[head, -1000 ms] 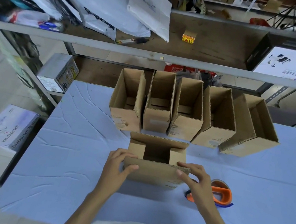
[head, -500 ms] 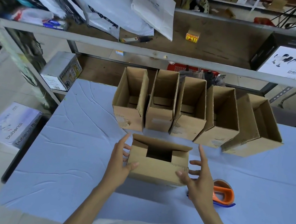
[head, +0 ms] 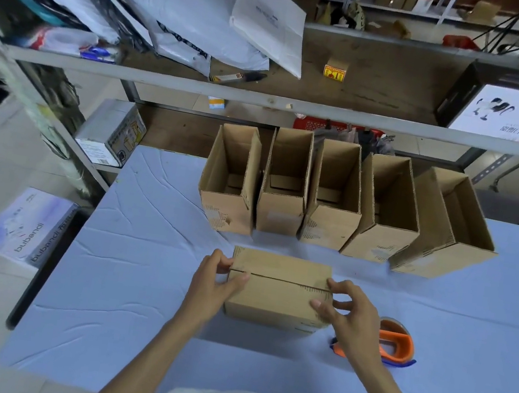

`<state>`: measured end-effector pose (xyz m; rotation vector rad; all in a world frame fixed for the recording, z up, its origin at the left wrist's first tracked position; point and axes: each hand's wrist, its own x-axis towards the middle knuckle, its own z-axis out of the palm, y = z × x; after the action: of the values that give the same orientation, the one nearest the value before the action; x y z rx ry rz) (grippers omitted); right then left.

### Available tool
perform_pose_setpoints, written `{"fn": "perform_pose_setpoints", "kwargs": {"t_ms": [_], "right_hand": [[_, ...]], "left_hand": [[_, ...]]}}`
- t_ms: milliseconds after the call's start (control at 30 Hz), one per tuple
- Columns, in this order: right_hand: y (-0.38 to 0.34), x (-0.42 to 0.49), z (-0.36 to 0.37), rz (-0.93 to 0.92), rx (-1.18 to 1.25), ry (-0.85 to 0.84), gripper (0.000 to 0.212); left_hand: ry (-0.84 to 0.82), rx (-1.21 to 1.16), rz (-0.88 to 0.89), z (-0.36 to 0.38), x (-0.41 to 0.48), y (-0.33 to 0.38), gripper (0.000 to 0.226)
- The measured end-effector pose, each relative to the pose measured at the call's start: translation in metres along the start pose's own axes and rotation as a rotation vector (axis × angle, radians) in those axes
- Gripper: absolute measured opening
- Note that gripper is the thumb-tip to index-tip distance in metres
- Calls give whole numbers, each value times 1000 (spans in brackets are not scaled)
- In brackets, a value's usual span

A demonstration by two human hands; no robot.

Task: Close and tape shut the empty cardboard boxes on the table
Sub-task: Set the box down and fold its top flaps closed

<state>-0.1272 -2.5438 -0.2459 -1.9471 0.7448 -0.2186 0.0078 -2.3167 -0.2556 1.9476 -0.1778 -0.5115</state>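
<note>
A small cardboard box (head: 278, 288) lies in front of me on the blue table (head: 124, 277), its two top flaps folded down and meeting at a seam. My left hand (head: 215, 282) grips its left end, thumb on top at the seam. My right hand (head: 346, 313) holds its right end, fingers curled over the top edge. An orange tape dispenser (head: 395, 346) rests on the table just right of my right hand. Several open empty boxes stand in a row behind, from the leftmost box (head: 230, 178) to the rightmost box (head: 449, 224).
A metal shelf (head: 266, 99) crosses above the far table edge, holding white mailer bags (head: 192, 4) and a black-and-white carton (head: 507, 105). A printed box (head: 112, 134) sits on a lower shelf at left. A white box (head: 24, 228) lies on the floor left of the table.
The box's top was open with the flaps up; now both long flaps are folded down and closed. Both hands moved from the box's sides onto its ends, holding the flaps down.
</note>
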Motion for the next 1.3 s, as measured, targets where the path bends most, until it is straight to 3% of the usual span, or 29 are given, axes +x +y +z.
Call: {"fn": "perform_pose_setpoints", "kwargs": {"t_ms": [200,333,433,533,767,900,1067,1300], "right_hand": [[-7,19,6,186,226,116,19],[-6,22,13,262,258,162,27],[1,23,15,367,289,140,40],[6,29,12,423,326,94,40],[-1,30,8,400,221,50,40],[-10,15,22,266,3,168,36],[-13,12,20,352,208,239,20],[-13,17,14,363,188,196,13]], "left_hand": [[208,-39,-154,15,11,20,28],[223,-82,-252,18,13,17,34],[174,-244,-352,17,15,15,39],[193,-210,-306,20,13,11,32],[208,-291,-304,25,9,5,23],[220,-241,-288,22,6,5,27],[205,-219,-250,18,0,5,33],[225,-225,-277,20,-2,6,31]]}}
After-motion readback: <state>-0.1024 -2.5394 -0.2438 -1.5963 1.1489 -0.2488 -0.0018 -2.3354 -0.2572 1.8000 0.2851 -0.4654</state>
